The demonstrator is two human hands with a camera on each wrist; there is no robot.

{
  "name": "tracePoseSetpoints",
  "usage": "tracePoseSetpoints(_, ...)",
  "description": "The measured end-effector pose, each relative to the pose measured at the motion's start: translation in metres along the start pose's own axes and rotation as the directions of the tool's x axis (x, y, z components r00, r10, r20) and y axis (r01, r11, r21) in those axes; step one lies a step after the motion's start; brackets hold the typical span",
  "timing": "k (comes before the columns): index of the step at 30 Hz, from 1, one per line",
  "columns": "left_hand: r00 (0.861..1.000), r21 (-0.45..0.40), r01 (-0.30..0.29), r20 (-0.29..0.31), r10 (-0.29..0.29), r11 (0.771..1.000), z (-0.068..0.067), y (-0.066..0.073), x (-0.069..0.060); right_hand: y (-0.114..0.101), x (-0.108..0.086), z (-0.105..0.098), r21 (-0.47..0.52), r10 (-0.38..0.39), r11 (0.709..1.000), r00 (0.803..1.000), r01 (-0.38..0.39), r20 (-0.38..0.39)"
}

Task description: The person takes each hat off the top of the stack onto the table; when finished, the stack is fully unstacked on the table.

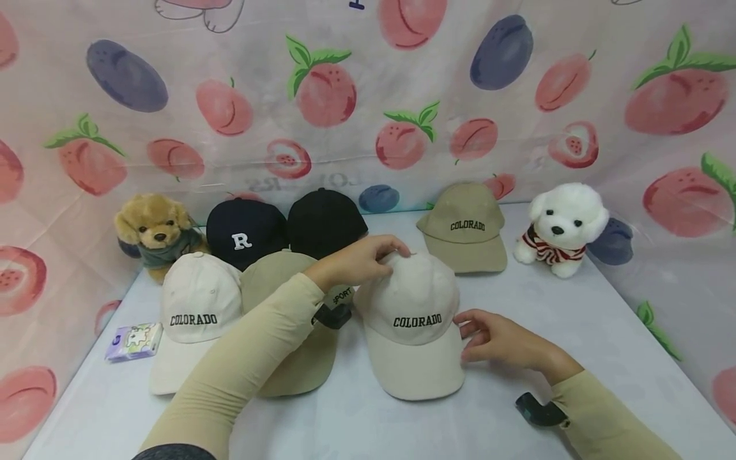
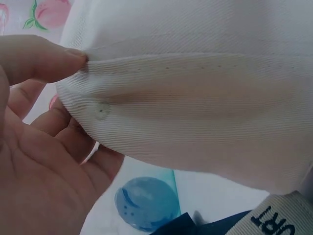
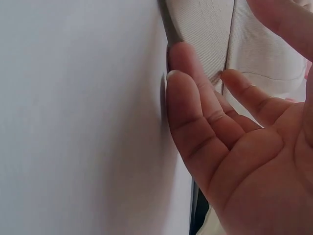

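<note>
A cream baseball cap [image 1: 413, 364] lettered COLORADO sits on the white table, its brim toward me. My left hand [image 1: 362, 259] is at the top of its crown. In the left wrist view, the left thumb [image 2: 44, 58] lies on a seam of the cream cap [image 2: 195, 103] with the fingers behind the fabric, pinching it. My right hand [image 1: 506, 342] is at the right side of the same cap. The right wrist view has its loosely bent fingers [image 3: 188, 103] touching the brim's edge, palm partly visible.
Left of it sit another cream COLORADO cap [image 1: 198, 300] and a khaki cap [image 1: 310, 364], partly behind my arm. Behind stand a navy R cap [image 1: 247, 223], a black cap [image 1: 324, 220] and a tan COLORADO cap [image 1: 466, 223]. Brown [image 1: 155, 223] and white [image 1: 566, 217] plush dogs flank them. A tissue pack [image 1: 133, 342] lies left.
</note>
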State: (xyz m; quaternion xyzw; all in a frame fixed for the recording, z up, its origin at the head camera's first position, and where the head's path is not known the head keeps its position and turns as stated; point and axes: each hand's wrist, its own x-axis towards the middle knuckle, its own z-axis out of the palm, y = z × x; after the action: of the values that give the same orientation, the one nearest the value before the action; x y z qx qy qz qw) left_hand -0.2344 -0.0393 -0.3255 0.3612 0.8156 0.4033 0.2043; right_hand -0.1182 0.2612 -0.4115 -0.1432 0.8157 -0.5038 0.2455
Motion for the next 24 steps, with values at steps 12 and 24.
tracePoseSetpoints(12, 0.999, 0.091, 0.038, -0.028, -0.036, 0.995, -0.006, -0.002, -0.012, -0.005, 0.005, 0.009, 0.021, 0.011, 1.0, 1.0, -0.011, 0.009)
tracePoseSetpoints(24, 0.996, 0.087, 0.069, -0.067, -0.064, 0.994, -0.014, -0.009, -0.026, -0.011, 0.013, 0.021, 0.031, -0.034, 0.999, 0.999, 0.033, 0.04)
